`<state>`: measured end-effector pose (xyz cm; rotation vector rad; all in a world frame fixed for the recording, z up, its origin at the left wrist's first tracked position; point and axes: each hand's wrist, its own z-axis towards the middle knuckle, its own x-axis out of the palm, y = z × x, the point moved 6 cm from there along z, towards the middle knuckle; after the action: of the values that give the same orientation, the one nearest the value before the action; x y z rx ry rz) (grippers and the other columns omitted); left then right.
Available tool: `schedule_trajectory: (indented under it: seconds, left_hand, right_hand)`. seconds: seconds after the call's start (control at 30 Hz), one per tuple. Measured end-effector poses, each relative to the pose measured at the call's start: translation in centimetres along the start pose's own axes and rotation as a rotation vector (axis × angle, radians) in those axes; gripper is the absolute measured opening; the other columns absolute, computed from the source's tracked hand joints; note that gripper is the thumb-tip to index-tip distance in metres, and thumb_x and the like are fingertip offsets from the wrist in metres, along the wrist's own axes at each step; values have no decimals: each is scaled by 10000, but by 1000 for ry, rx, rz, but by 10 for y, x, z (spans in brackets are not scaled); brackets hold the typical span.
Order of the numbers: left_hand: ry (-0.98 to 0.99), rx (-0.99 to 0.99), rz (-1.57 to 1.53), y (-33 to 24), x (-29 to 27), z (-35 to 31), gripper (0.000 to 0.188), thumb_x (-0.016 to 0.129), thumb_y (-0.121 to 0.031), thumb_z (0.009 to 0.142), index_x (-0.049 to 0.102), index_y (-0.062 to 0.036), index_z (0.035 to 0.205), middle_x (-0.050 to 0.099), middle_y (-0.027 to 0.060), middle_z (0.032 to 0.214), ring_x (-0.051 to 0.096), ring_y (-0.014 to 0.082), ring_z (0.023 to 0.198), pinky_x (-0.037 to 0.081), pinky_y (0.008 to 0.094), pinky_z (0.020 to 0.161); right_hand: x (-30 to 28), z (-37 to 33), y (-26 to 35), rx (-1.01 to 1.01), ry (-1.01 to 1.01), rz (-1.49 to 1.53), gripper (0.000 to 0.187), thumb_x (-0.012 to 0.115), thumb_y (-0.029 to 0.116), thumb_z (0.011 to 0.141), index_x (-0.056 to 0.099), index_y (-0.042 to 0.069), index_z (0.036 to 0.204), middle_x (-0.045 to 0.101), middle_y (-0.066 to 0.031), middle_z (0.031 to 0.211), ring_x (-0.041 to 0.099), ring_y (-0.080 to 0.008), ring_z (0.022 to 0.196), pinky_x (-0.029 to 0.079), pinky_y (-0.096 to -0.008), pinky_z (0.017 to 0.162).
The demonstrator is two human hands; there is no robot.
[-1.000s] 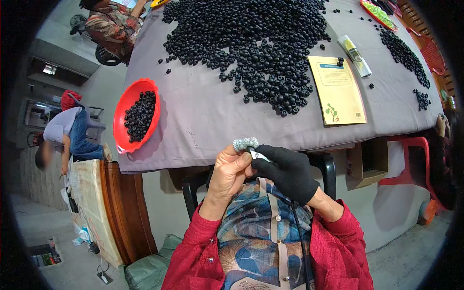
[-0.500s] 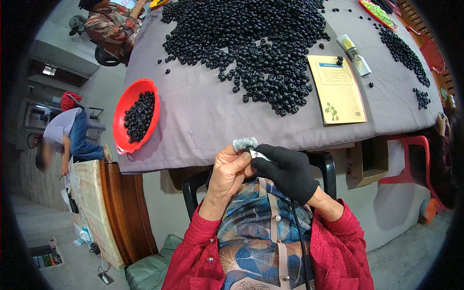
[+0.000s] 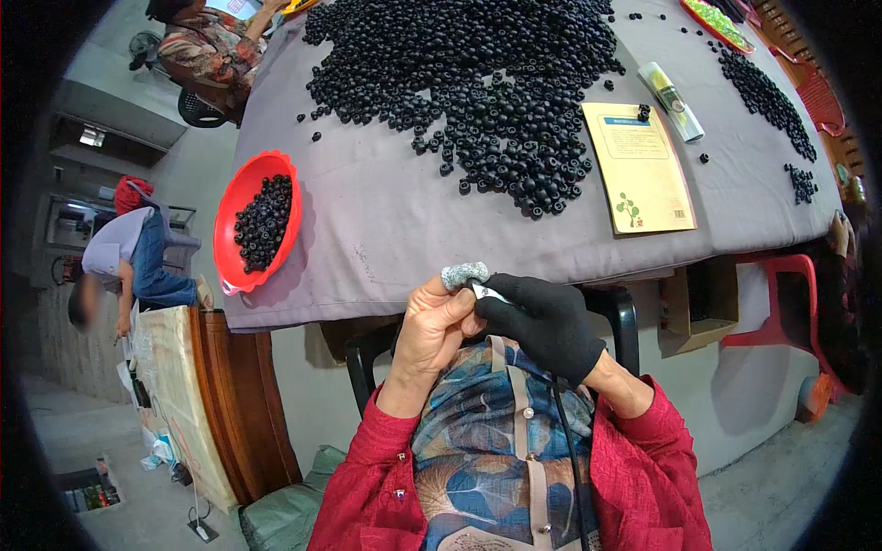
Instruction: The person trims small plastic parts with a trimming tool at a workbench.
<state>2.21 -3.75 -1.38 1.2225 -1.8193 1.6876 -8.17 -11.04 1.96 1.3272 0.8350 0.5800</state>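
Just off the table's front edge, my two hands meet in front of my chest. My left hand (image 3: 428, 329) is bare, except for a speckled grey finger sleeve (image 3: 464, 274) on its index finger. Its thumb and fingers are pinched together, hiding whatever sits between them. A black knit glove covers my right hand (image 3: 549, 323), whose fingers close on a small white piece (image 3: 489, 292) with a dark mark. Most of that piece is hidden by the glove. Beyond my hands, a large heap of small black ring-like parts (image 3: 478, 92) spreads over the grey tablecloth (image 3: 367, 225).
A red scalloped bowl (image 3: 294, 207) with black parts stands at left. A yellow booklet (image 3: 648, 193) and a clear-wrapped roll (image 3: 671, 101) lie right of the heap. More black parts (image 3: 767, 101) lie far right. One person (image 3: 211, 55) sits far left; another (image 3: 138, 248) bends over behind.
Both hands stay pressed together with almost the same grip. The view has shifted very slightly.
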Motion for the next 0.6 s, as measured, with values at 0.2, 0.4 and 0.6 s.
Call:
schedule_trajectory:
  seconds: [0.2,0.4,0.6]
  left_hand:
    - [-10,-9,11,0,-1,0,189,546,-18,833,613,-22,1010,611,65,758,484,84,539,415,209,530]
    - [16,-4,40,1,-2,1,190,550,-14,828,611,-12,1008,611,71,768,484,85,547,412,212,530]
    - [4,-15,10,1,1,1,168,549,-24,831,612,-12,986,597,67,742,479,94,548,403,223,532]
  right_hand:
    - [-1,1,-1,6,-11,43,243,596,202,813,609,90,1029,632,-112,805,629,-213,702,477,-283,609]
    - [0,2,-3,44,9,93,224,598,200,815,617,80,1003,632,-107,788,626,-184,675,474,-274,605]
    - [0,2,-7,102,24,190,223,594,189,825,609,58,1005,637,-78,782,605,-105,691,471,-249,618]
